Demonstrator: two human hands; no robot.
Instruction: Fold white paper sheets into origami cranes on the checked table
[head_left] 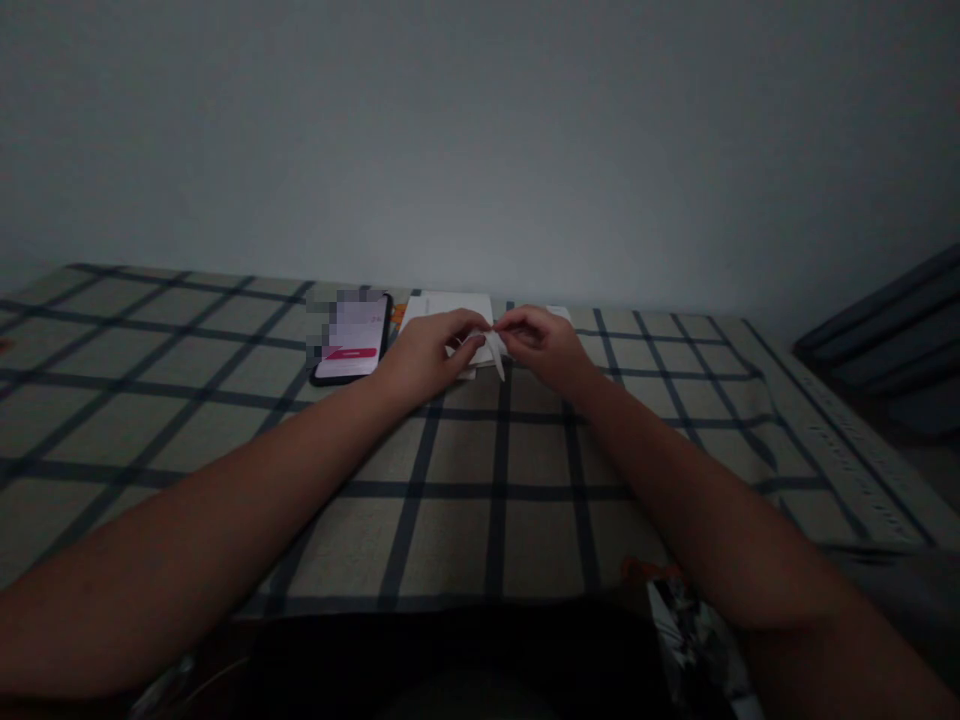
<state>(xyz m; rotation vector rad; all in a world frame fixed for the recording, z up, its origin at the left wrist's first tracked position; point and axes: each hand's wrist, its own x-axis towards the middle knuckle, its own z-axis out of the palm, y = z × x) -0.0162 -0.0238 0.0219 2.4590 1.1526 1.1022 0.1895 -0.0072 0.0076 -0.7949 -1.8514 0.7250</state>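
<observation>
Over the far side of a checked cloth, my two hands meet with their fingertips almost touching. My left hand point(433, 345) is closed in a pinch on a thin white strip point(497, 362), whose pointed end hangs down between the hands. My right hand point(553, 347) pinches at the top of the same strip from the other side. Dim light leaves its material unclear. Behind my left hand lies a flat white box or booklet point(450, 302), partly hidden by the fingers. Another white item point(559, 313) peeks out behind my right hand.
Left of my hands lies a smartphone point(352, 362) with its screen lit. Something orange point(399, 313) sits beside it. The checked tablecloth point(457, 540) reaches back to a plain wall point(480, 150). Dark folded fabric point(892, 330) stands at the right.
</observation>
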